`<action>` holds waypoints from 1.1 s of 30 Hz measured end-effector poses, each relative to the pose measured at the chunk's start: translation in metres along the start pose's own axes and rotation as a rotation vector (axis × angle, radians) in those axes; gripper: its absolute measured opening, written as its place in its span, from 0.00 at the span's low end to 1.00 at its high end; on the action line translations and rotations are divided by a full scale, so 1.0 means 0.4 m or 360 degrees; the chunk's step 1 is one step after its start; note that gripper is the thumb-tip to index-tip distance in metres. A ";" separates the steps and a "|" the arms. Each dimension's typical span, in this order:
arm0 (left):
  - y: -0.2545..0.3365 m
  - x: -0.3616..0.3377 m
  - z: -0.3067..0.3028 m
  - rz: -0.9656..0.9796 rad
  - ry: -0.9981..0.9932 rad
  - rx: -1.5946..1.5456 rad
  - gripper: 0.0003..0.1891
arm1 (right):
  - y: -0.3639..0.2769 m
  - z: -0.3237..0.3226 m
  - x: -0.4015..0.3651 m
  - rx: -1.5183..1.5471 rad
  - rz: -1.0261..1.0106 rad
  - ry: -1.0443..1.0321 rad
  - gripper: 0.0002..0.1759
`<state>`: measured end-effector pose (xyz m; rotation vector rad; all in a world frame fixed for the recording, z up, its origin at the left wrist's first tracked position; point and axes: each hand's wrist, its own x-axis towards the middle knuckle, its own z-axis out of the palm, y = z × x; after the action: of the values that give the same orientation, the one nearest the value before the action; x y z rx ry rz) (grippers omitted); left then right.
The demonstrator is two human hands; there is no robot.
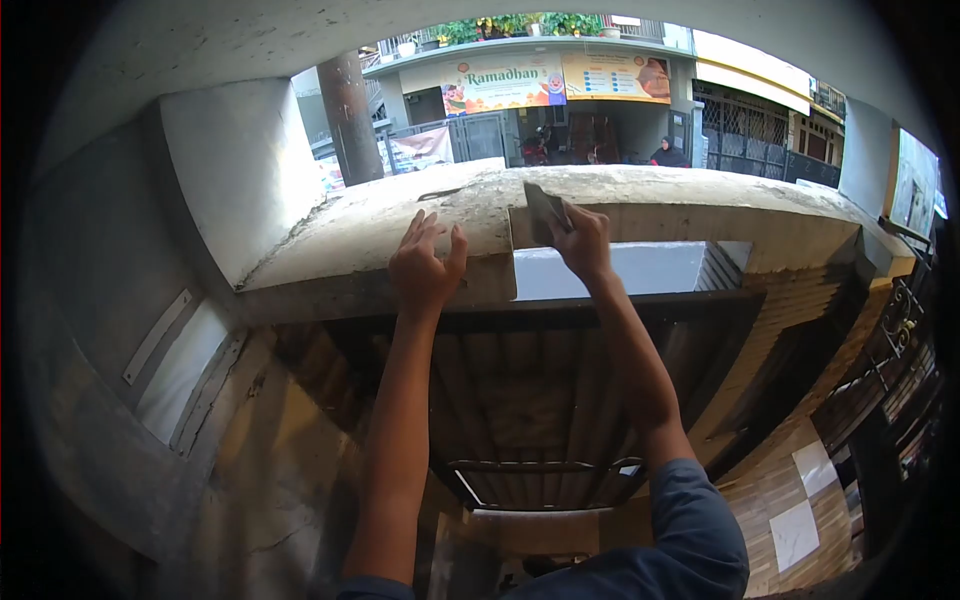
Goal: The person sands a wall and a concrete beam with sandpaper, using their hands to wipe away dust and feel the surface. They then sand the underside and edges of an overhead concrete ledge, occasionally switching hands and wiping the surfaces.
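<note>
My right hand point(587, 243) is closed around a scraper point(544, 212) with a flat grey metal blade that points up and to the left. Its handle is mostly hidden inside my fingers. The blade lies over the front edge of a worn, pale concrete ledge point(400, 222). To the left, my left hand point(428, 268) is held up at the same ledge, fingers stretched out and thumb apart, with nothing in it. Dark flaked patches and a crack show on the ledge top between and beyond the hands.
A white wall block point(235, 180) bounds the ledge on the left, with a round post point(350, 120) behind it. Below the ledge is a dark slatted panel point(520, 385). Across the way are banners point(505, 82), a gate and a seated person point(668, 153).
</note>
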<state>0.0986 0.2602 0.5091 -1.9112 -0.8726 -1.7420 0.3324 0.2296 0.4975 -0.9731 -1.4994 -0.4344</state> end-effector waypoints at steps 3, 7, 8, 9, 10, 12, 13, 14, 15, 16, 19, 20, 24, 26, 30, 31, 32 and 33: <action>-0.003 0.001 0.006 0.0042 -0.0006 -0.0040 0.16 | 0.068 0.116 -0.042 -0.0206 -0.0156 0.0056 0.18; -0.006 0.008 0.012 0.0039 0.0040 0.0019 0.16 | 0.092 0.164 -0.159 -0.0165 -0.0064 0.0151 0.23; -0.006 -0.001 0.013 0.0038 0.0035 0.0016 0.16 | 0.096 0.165 -0.172 -0.0152 -0.0082 0.0178 0.22; -0.003 -0.003 0.012 0.0027 0.0036 0.0014 0.16 | 0.093 0.163 -0.173 -0.0141 -0.0107 0.0211 0.21; -0.002 -0.004 0.010 0.0032 0.0026 0.0030 0.15 | 0.094 0.159 -0.165 -0.0145 -0.0066 0.0201 0.22; -0.001 0.002 0.012 0.0042 0.0029 0.0039 0.14 | 0.089 0.151 -0.146 -0.0143 -0.0117 0.0227 0.22; 0.000 0.000 0.014 0.0044 0.0057 0.0051 0.14 | 0.084 0.145 -0.135 -0.0140 -0.0164 0.0250 0.22; -0.001 -0.003 0.017 0.0046 0.0080 0.0066 0.14 | 0.081 0.144 -0.117 -0.0144 -0.0169 0.0245 0.22; -0.001 0.001 0.020 0.0038 0.0090 0.0069 0.14 | 0.041 0.132 -0.063 -0.0137 -0.0219 0.0337 0.21; -0.002 0.004 0.019 0.0049 0.0082 0.0086 0.14 | 0.023 0.136 -0.015 -0.0121 -0.0261 0.0430 0.20; -0.006 -0.011 0.009 0.0065 0.0045 0.0101 0.14 | 0.037 0.137 0.026 -0.0186 -0.0221 0.0272 0.20; -0.002 -0.004 0.014 0.0073 0.0085 0.0073 0.14 | 0.044 0.133 -0.004 -0.0187 -0.0295 0.0255 0.21; 0.000 -0.005 0.017 0.0038 0.0106 0.0057 0.14 | 0.080 0.132 -0.187 -0.0312 -0.0073 -0.0088 0.16; -0.004 -0.005 0.016 0.0067 0.0085 0.0047 0.14 | 0.093 0.105 -0.176 -0.0284 -0.0129 -0.0019 0.17; -0.003 -0.012 0.017 0.0042 0.0091 0.0061 0.14 | 0.024 0.069 -0.024 -0.0194 -0.0235 0.0425 0.15; -0.004 -0.012 0.016 0.0054 0.0096 0.0062 0.14 | 0.019 0.077 -0.003 -0.0145 -0.0232 0.0407 0.15; -0.006 -0.007 0.016 0.0069 0.0107 0.0062 0.14 | 0.048 0.101 -0.008 -0.0358 -0.0327 0.0126 0.14; -0.006 -0.010 0.016 0.0063 0.0090 0.0062 0.14 | 0.032 0.133 -0.044 -0.0199 -0.0184 0.0202 0.16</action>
<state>0.1014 0.2655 0.5041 -1.8329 -0.8364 -1.7344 0.3073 0.2712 0.4670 -0.9407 -1.4311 -0.6678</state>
